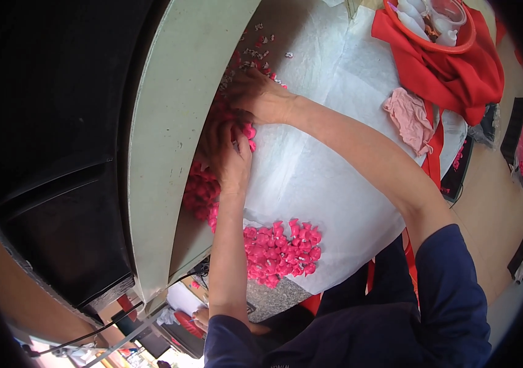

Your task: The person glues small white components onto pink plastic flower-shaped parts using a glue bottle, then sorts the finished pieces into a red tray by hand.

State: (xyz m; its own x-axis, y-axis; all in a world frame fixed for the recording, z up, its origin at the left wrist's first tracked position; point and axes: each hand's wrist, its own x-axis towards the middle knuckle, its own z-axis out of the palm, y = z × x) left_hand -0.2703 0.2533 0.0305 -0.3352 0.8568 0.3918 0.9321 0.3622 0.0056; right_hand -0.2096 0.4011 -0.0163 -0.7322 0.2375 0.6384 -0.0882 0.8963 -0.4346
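Observation:
My left hand (pixel 229 156) lies on a heap of small bright pink moulded pieces (pixel 199 193), in the shadow beside a pale green panel. Its thumb stands apart from the curved fingers. Just beyond it, my right hand (pixel 260 98) reaches left over the same heap, its fingers stretched out and dark in shade. A few pink pieces (pixel 250 131) show between the two hands. Small white-and-red bits (pixel 260 56) lie scattered past my right hand. Nearer me, beside my left forearm, a group of pink pieces (pixel 280 250) sits close together.
White sheeting (pixel 323 165) covers the table. The pale green panel (pixel 175 122) rises along the left. At far right are a red basin (pixel 467 46) holding clear cups, a red cloth (pixel 451 80) and a crumpled pink cloth (pixel 410 119). Black trays (pixel 519 135) stand on the floor.

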